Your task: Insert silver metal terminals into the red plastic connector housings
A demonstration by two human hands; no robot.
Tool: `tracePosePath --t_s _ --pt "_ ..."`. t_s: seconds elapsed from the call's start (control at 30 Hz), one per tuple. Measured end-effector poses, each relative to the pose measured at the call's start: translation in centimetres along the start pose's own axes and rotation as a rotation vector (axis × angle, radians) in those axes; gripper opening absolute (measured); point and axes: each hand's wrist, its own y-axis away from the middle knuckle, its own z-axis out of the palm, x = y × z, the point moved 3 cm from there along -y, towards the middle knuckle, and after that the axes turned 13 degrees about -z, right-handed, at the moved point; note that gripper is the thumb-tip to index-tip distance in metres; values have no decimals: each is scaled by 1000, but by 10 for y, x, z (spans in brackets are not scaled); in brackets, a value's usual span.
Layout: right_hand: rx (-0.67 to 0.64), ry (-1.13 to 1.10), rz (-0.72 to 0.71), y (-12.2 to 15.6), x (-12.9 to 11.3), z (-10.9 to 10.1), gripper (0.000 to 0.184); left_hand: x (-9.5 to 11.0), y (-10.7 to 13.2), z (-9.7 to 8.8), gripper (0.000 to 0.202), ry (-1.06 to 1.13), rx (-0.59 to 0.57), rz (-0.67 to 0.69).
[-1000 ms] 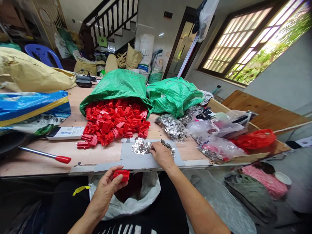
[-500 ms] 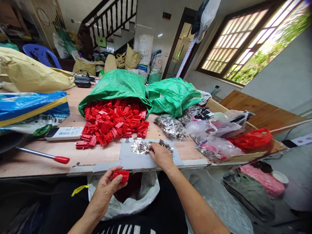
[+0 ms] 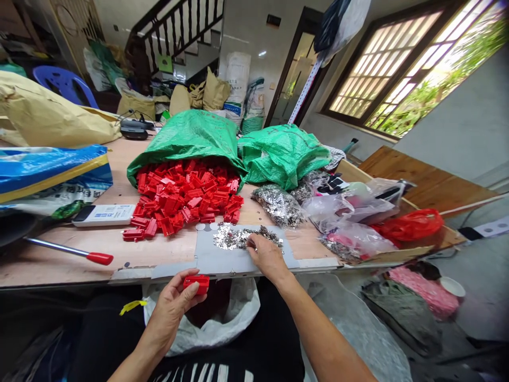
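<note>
Between the thumb and fingers of my left hand point(image 3: 175, 300) is a small red plastic housing point(image 3: 198, 284), held over the mouth of a white woven sack point(image 3: 222, 337) at my lap. My right hand point(image 3: 265, 256) reaches onto a grey mat point(image 3: 214, 262), its fingertips pinched together at the edge of a pile of small shiny metal pieces point(image 3: 229, 237). Whatever is between those fingertips is too small to make out. Beyond the mat, a heap of red plastic housings point(image 3: 183, 199) spills from a green woven sack point(image 3: 191, 132).
A second green sack point(image 3: 282, 154) lies behind a clear bag of metal parts point(image 3: 276, 204). Plastic bags fill a tray point(image 3: 397, 254) at the right. On the left are a white box point(image 3: 105, 215), a red-tipped lever point(image 3: 99, 258) and a blue bag point(image 3: 51, 170).
My right hand has shifted slightly to the right along the metal pieces. My left hand keeps its hold on the red housing, and the view has moved a little.
</note>
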Motion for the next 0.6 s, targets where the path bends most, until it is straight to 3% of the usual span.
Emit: tracePosePath --t_s 0.4,0.6 --pt "27 -147 -41 21 -2 1 16 2 -1 -1 43 -31 -81 -42" --pt "-19 -59 5 19 -2 -2 9 1 -3 1 46 -78 -76 20"
